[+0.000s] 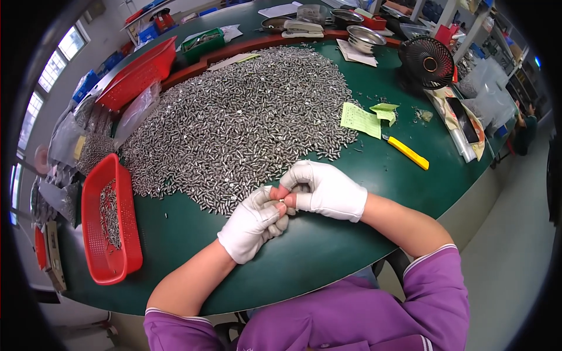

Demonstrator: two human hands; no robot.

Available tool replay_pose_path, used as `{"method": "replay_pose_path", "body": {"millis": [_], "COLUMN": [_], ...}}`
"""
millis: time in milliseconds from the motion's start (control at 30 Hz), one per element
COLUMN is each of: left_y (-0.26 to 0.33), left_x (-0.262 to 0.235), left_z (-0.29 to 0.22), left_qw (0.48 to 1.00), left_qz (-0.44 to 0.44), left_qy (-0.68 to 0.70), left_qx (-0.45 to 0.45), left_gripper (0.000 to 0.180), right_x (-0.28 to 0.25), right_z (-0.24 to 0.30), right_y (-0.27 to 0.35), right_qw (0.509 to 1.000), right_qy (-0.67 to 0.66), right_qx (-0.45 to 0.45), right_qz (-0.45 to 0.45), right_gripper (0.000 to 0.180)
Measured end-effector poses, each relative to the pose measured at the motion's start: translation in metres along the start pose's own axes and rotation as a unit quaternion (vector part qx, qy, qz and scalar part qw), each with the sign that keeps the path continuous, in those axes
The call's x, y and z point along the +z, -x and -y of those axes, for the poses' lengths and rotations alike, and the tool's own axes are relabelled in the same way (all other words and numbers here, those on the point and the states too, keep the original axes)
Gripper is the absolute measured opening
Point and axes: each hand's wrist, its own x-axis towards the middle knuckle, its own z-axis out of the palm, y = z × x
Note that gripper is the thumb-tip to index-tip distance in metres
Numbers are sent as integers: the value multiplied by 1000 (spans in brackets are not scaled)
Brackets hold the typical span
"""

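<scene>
My left hand (250,225) and my right hand (331,190) meet just in front of a large pile of small silvery cylindrical metal parts (234,128). Both wear white gloves with the thumb and a fingertip bare. Between those bare fingertips is a tiny shiny metal part (281,200), pinched from both sides and mostly covered, so its exact shape is hard to make out. The fingers of each hand are closed. To the left, a long red plastic basket (132,234) holds some loose metal parts of the same look.
On the right of the green table (374,234) lie a yellow utility knife (408,153), green paper slips (360,120), a black fan (427,63) and a phone (462,120). Another red basket (140,70), a green tray (202,45) and metal bowls (366,36) stand behind the pile. Filled plastic bags (64,140) sit far left.
</scene>
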Motion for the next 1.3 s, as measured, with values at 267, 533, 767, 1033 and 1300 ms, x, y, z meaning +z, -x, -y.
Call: {"method": "replay_pose_path", "body": {"millis": [267,533,767,1033,1300], "left_y": [-2,-1,-1,-1,-1], "left_x": [-8,-7,-12,-2,-6], "left_z": [2,0,3,3,5], "left_qw": [999,999,999,1000,999], "left_qz": [33,30,30,9,13], "left_qy": [-6,15,20,-4,0], "left_qx": [15,15,19,18,35], "left_gripper": [19,32,29,21,13], "right_x": [-28,-23,-13,0,-3], "right_z": [2,-8,-14,-2,-3], "right_y": [-3,-6,-10,-2,-5], "right_qw": [915,886,869,993,966], "right_qy": [327,445,475,106,196], "right_qx": [-121,-104,-76,-33,-68], "right_qz": [-203,-78,-114,-35,-154], "right_gripper": [9,13,14,15,10]}}
